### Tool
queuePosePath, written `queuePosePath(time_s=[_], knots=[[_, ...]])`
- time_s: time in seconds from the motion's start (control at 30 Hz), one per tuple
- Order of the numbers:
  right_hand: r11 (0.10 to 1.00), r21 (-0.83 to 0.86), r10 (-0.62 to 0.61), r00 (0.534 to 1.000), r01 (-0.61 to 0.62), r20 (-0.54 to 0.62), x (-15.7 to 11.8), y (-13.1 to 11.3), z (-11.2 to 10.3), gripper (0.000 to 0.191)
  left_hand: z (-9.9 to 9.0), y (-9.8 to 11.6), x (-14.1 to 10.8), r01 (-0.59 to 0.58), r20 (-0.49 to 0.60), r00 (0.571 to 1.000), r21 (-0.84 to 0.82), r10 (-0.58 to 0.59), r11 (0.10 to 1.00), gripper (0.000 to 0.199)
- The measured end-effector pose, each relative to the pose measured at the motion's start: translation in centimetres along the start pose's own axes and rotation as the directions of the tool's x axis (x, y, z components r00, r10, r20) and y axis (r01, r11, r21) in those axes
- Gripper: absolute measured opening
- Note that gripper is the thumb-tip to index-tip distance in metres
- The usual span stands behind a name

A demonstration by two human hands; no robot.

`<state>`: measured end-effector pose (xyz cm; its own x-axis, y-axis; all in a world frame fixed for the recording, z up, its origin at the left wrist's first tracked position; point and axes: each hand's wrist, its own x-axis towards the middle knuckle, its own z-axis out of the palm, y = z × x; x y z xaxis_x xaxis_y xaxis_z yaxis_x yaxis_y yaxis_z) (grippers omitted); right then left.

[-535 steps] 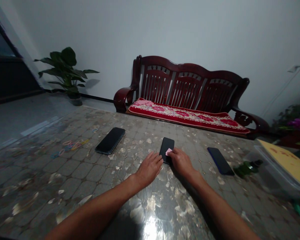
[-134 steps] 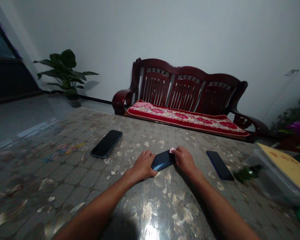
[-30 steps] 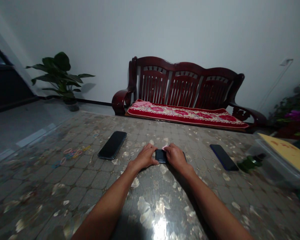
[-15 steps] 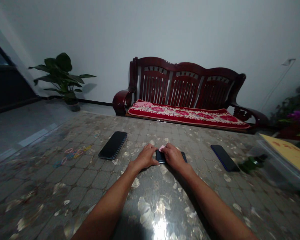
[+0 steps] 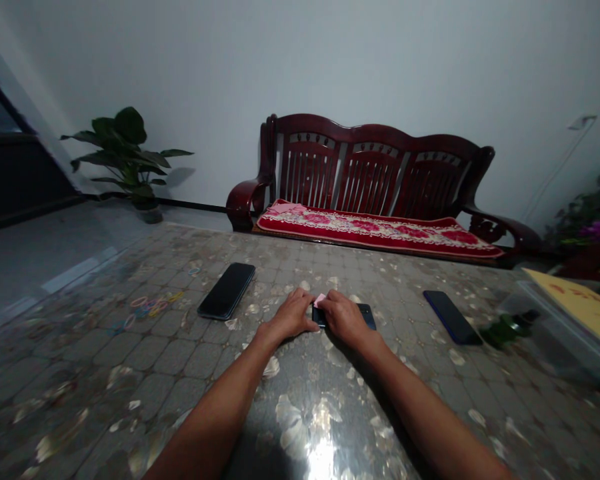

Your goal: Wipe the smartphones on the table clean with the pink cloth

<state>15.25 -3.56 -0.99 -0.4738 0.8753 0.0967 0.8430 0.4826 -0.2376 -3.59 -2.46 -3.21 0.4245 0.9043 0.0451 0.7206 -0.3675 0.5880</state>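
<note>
A dark phone (image 5: 367,315) lies flat on the patterned tabletop in front of me, its long side running left to right. My left hand (image 5: 295,316) holds its left end, thumb at the near edge and fingers at the far edge. Pinched in the fingers of my right hand (image 5: 343,317) is a small pink piece of cloth or paper (image 5: 320,300), pressed on the phone near its left end. The right hand covers the middle of the phone. Another black phone (image 5: 227,291) rests left of my hands, and a third phone (image 5: 451,317) to the right.
Several coloured rubber bands (image 5: 155,305) are scattered at the left. A green bottle (image 5: 509,329) lies by a clear plastic box (image 5: 545,340) with a yellow sheet (image 5: 575,303) on top. Beyond the table (image 5: 180,400) stands a wooden bench (image 5: 365,173); a potted plant (image 5: 125,157) is at left.
My right hand has slid slightly left along the phone with the pink piece, uncovering more of the phone's right end. My left hand keeps its place.
</note>
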Motion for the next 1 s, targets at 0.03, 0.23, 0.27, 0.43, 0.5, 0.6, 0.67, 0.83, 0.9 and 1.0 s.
queuePosePath(time_s=[0.03,0.23,0.27,0.43,0.5,0.6,0.67,0.83,0.9,1.0], knots=[[1.000,0.007,-0.030,1.000,0.030,0.006,0.0,0.0,0.0,0.033,0.0,0.0,0.0,-0.001,0.000,1.000,-0.005,0.001,1.000,0.056],[0.999,0.010,-0.043,0.999,0.043,-0.007,-0.1,0.2,-0.2,0.035,0.1,-0.1,0.1,0.000,0.004,1.000,0.023,0.000,1.000,0.058],[0.998,0.013,-0.063,0.998,0.063,-0.002,-0.2,0.2,-0.2,0.034,0.1,-0.1,0.1,-0.003,0.009,1.000,0.025,0.003,1.000,0.056],[0.977,0.038,-0.212,0.977,0.212,-0.001,-1.7,0.2,-0.2,0.029,-0.1,0.2,-0.1,0.015,0.018,1.000,0.044,-0.016,0.999,0.057],[0.971,0.052,-0.235,0.972,0.235,-0.012,-2.3,0.5,-0.4,0.028,-0.2,0.5,-0.2,0.023,0.018,1.000,0.057,-0.024,0.998,0.058],[0.978,0.060,-0.197,0.980,0.198,-0.012,-3.2,1.4,-0.8,0.028,-0.4,0.8,-0.4,0.022,0.026,0.999,0.056,-0.024,0.998,0.057],[0.985,0.057,-0.161,0.987,0.161,-0.007,-3.9,2.2,-1.2,0.028,-0.5,0.9,-0.4,0.024,0.032,0.999,0.058,-0.026,0.998,0.057],[0.998,0.014,0.064,0.997,-0.064,-0.031,-5.6,4.0,-1.7,0.035,-0.4,0.8,-0.3,0.035,0.032,0.999,0.062,-0.037,0.997,0.061],[0.990,-0.004,0.140,0.989,-0.140,-0.048,-5.9,3.8,-1.5,0.036,-0.3,0.7,-0.2,0.030,0.023,0.999,0.053,-0.031,0.998,0.061],[0.987,-0.034,0.152,0.987,-0.154,-0.056,-5.8,2.5,-0.7,0.035,-0.3,0.7,-0.3,0.028,0.019,0.999,0.051,-0.029,0.998,0.059]])
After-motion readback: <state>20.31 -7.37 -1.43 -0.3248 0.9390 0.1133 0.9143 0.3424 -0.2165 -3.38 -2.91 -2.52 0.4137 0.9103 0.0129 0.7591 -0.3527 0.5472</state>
